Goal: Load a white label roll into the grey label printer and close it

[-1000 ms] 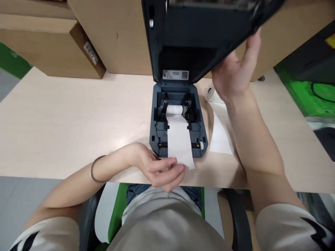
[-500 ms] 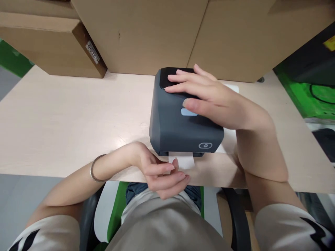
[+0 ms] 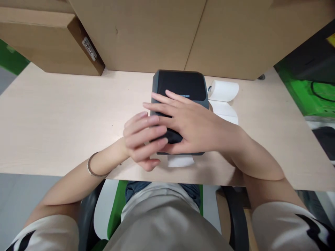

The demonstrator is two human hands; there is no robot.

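Observation:
A dark grey label printer with a black top panel stands on the table. Spread across its top is my right hand, palm down with fingers apart, covering much of the lid. My left hand is at the printer's front left corner, its fingers loosely bent and apart, overlapping the right hand's fingertips in view. Nothing shows in its grasp, and I cannot tell whether it touches the printer. From the front slot a strip of white label paper sticks out.
Behind the printer on the right, a white paper roll trails its strip along the table. Large cardboard boxes line the back edge, with a smaller carton at the left. Green and black items fill the right side.
My right hand has slid from the printer's top panel toward its front. The left hand has left the label strip and risen to the printer's front left. The rear paper roll now shows.

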